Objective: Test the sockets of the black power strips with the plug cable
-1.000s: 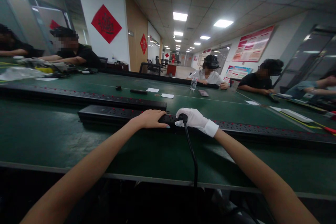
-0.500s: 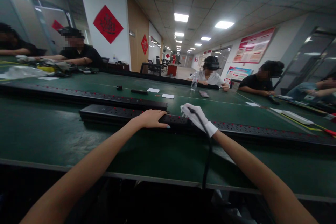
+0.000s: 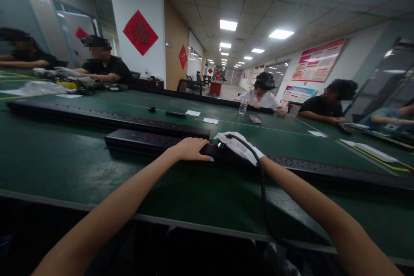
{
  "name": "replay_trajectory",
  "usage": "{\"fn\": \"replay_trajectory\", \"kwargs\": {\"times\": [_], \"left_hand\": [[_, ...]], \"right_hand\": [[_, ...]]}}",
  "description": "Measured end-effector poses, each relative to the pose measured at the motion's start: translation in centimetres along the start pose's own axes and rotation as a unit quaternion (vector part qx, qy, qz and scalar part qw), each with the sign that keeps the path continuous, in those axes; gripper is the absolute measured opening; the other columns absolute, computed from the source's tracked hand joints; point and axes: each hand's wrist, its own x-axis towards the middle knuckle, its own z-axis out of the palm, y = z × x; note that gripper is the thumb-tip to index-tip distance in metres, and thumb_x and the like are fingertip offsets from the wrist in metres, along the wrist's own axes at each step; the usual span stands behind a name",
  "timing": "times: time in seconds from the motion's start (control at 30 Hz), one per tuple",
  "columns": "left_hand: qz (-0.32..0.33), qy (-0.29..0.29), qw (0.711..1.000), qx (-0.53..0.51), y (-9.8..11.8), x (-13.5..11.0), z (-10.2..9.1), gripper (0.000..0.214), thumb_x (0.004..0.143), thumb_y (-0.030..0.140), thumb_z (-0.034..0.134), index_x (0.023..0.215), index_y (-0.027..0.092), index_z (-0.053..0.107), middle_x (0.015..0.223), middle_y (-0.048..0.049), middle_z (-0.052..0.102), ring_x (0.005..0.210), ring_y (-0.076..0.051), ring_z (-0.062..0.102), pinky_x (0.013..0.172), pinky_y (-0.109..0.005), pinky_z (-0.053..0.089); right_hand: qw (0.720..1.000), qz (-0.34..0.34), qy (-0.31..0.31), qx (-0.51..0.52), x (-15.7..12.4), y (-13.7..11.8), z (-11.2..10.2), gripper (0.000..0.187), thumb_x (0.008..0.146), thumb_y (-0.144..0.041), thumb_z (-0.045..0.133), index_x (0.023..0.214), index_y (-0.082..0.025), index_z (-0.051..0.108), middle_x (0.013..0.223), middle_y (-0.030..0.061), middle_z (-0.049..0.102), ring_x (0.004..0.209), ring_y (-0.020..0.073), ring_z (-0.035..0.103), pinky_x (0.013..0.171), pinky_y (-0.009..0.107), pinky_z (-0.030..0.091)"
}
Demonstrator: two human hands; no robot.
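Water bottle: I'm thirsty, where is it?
Head view, far side of the green table, right of centre: the water bottle stands before the person in white.

Matt black plastic power strip; white cloth glove; smooth black rubbery cable; dull, scuffed green tabletop.

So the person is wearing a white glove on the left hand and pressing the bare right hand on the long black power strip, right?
Not quite: the head view shows the white glove on the right hand. The bare left hand presses on the long black power strip.
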Motion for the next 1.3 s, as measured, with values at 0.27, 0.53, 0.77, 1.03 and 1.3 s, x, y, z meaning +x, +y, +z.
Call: {"fn": "replay_trajectory", "kwargs": {"times": [0.27, 0.53, 0.77, 1.03, 1.3], "left_hand": [[-0.001, -0.007, 1.0, -0.004, -0.1, 0.1, -0.2, 0.079, 0.068, 0.077, 0.033, 0.118, 0.017, 0.047, 0.111, -0.0117, 0.058, 0.097, -0.028, 0.055, 0.078, -0.034, 0.04], [-0.011, -0.016, 1.0, 0.01, 0.3, 0.1, -0.4, 0.076, 0.07, 0.075, 0.034, 0.115, 0.016, 0.049, 0.11, -0.0122, 0.058, 0.096, -0.028, 0.055, 0.076, -0.033, 0.041], [-0.002, -0.023, 1.0, -0.001, 0.3, 0.0, -0.5, 0.074, 0.073, 0.071, 0.035, 0.123, 0.018, 0.041, 0.118, -0.0112, 0.054, 0.101, -0.027, 0.053, 0.082, -0.035, 0.039], [0.013, -0.024, 1.0, 0.004, 0.1, 0.1, -0.2, 0.077, 0.074, 0.072, 0.03, 0.127, 0.018, 0.037, 0.121, -0.0119, 0.052, 0.103, -0.028, 0.052, 0.083, -0.038, 0.039], [0.022, -0.019, 0.999, 0.016, 0.0, 0.1, 0.1, 0.079, 0.076, 0.071, 0.025, 0.132, 0.014, 0.032, 0.122, -0.0147, 0.05, 0.104, -0.028, 0.05, 0.085, -0.038, 0.036]], "right_hand": [[0.979, 0.022, -0.092, -0.182, 1.7, -2.7, 0.3, 0.031, 0.084, -0.039, 0.041, 0.092, -0.023, 0.067, 0.097, 0.0024, 0.068, 0.088, 0.0196, 0.062, 0.076, 0.025, 0.044], [0.96, -0.003, 0.012, -0.279, -0.4, -4.1, 2.6, 0.037, 0.085, -0.041, 0.039, 0.117, -0.03, 0.054, 0.094, 0.0036, 0.067, 0.081, 0.0176, 0.061, 0.071, 0.026, 0.042], [0.971, -0.008, 0.028, -0.235, -1.4, -4.1, 3.0, 0.034, 0.088, -0.042, 0.036, 0.108, -0.027, 0.057, 0.095, 0.0039, 0.066, 0.086, 0.015, 0.06, 0.073, 0.023, 0.041], [0.971, 0.013, 0.035, -0.236, -1.6, -4.0, 3.1, 0.03, 0.085, -0.044, 0.038, 0.098, -0.025, 0.057, 0.087, 0.0037, 0.066, 0.079, 0.0168, 0.06, 0.065, 0.025, 0.04], [0.964, 0.023, 0.066, -0.256, -2.4, -4.1, 3.5, 0.034, 0.087, -0.045, 0.032, 0.094, -0.022, 0.056, 0.085, 0.0055, 0.064, 0.077, 0.0165, 0.059, 0.065, 0.025, 0.039]]}}
